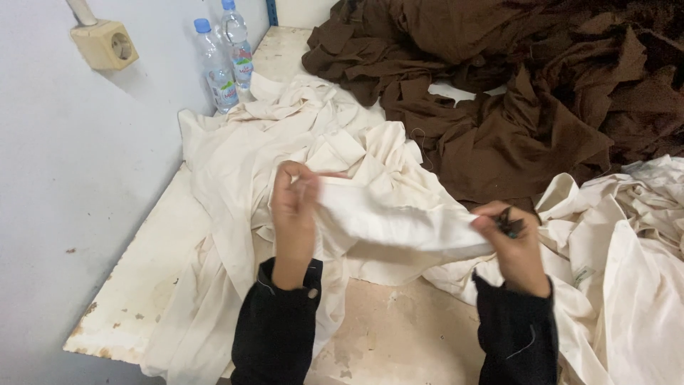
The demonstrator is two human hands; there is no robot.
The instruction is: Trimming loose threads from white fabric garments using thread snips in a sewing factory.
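Observation:
My left hand [293, 207] pinches one end of a cream cloth strip [399, 221] and holds it up above the table. My right hand [511, 242] grips the other end of that strip, and a small dark tool, perhaps thread snips, [510, 223] sits between its fingers. The strip is stretched between both hands. Both forearms wear dark sleeves. Beneath the hands lies a heap of cream fabric pieces [285, 135].
A worn white table [142, 285] stands against a pale wall with a socket box [105, 44]. Two plastic water bottles [226, 60] stand at the back left. A pile of brown fabric [527, 93] fills the back right; more cream cloth [627, 242] lies at the right.

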